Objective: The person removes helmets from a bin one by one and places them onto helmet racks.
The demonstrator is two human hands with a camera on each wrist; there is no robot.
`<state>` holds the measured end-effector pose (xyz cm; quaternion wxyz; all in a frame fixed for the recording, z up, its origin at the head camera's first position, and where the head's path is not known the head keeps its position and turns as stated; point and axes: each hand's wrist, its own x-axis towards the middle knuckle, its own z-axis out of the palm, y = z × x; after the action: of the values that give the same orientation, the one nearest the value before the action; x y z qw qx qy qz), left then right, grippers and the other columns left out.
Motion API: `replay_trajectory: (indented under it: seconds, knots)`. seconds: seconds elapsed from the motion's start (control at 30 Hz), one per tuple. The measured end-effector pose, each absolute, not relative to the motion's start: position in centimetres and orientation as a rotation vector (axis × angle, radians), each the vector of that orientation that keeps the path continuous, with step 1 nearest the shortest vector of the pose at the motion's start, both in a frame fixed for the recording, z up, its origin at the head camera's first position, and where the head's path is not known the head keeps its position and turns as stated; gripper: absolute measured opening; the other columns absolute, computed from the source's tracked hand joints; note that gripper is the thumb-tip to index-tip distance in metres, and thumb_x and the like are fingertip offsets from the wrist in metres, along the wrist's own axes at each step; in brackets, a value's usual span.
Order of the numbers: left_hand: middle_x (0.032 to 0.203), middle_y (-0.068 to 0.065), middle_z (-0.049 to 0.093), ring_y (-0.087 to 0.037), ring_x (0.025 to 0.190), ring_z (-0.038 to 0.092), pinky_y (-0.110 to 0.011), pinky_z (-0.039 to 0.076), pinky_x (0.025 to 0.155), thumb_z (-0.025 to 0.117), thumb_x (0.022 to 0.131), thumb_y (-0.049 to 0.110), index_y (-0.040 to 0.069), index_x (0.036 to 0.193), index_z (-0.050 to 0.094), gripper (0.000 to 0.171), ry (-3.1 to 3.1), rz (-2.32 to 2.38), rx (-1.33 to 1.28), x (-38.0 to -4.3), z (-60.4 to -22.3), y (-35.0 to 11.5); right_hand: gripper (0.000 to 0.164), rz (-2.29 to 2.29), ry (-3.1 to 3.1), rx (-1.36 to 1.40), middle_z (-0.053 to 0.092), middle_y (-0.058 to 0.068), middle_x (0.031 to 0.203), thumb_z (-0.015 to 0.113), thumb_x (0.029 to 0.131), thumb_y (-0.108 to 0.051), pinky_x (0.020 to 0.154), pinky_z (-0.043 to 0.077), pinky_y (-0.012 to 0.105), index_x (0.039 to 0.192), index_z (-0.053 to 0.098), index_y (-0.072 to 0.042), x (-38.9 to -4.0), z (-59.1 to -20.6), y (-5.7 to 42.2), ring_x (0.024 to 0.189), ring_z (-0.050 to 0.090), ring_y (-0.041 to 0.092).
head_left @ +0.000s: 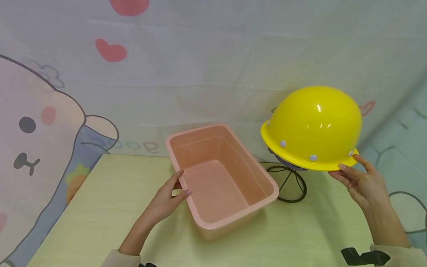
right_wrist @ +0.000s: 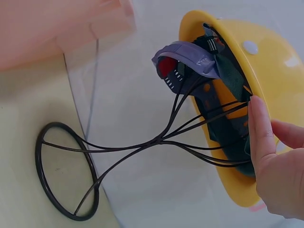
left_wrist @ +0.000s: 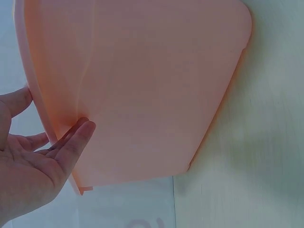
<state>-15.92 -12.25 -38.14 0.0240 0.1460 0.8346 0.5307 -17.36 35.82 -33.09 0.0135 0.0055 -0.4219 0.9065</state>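
A yellow hard hat (head_left: 317, 126) sits over a black wire stand (head_left: 290, 201) at the right. My right hand (head_left: 365, 185) pinches the hat's brim between thumb and fingers. From below, the right wrist view shows the stand's wires (right_wrist: 159, 141) reaching up inside the hat, beside its dark straps and a lilac headband (right_wrist: 190, 54). Left of the hat is a pink plastic basin (head_left: 240, 212), set at an angle. My left hand (head_left: 166, 202) grips its left rim, with fingertips (left_wrist: 85, 130) against the outer wall under the lip. Nothing shows inside the basin.
A pale wooden table (head_left: 110, 204) lies under everything. Behind it hangs a light cloth (head_left: 213, 66) printed with hearts and a cartoon animal. The basin's right front corner is close to the stand's round base.
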Motion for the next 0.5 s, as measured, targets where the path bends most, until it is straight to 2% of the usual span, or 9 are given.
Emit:
replay_trajectory:
  seconds: [0.17,0.33,0.5]
  knots:
    - [0.118,-0.014,0.052,-0.029,0.113,0.048,-0.04,0.047,0.085,0.059,0.09,0.017,-0.003,0.141,0.023,0.066,2.585,1.644,0.427,-15.9,-38.29,-12.29,0.08,2.818,-1.329,0.044,0.047,0.01,0.112,0.042,0.088,0.018,0.079,0.048,0.045,0.143,0.004,-0.025,-17.23,-33.09,35.78,0.081,0.063,0.034]
    - [0.117,-0.014,0.053,-0.028,0.112,0.049,-0.039,0.048,0.085,0.059,0.09,0.015,-0.003,0.142,0.023,0.065,2.6,1.634,0.428,-15.97,-38.46,-12.26,0.086,2.843,-1.321,0.028,0.051,0.013,0.11,0.041,0.089,0.018,0.08,0.047,0.046,0.146,-0.002,-0.03,-16.99,-32.98,36.01,0.085,0.063,0.036]
    - [0.115,-0.014,0.053,-0.028,0.111,0.05,-0.038,0.048,0.085,0.059,0.09,0.016,-0.003,0.141,0.024,0.065,2.607,1.63,0.441,-15.97,-38.48,-12.21,0.086,2.847,-1.322,0.037,0.052,0.013,0.11,0.041,0.089,0.018,0.08,0.047,0.047,0.146,-0.004,-0.03,-16.95,-32.91,36.04,0.084,0.063,0.036]
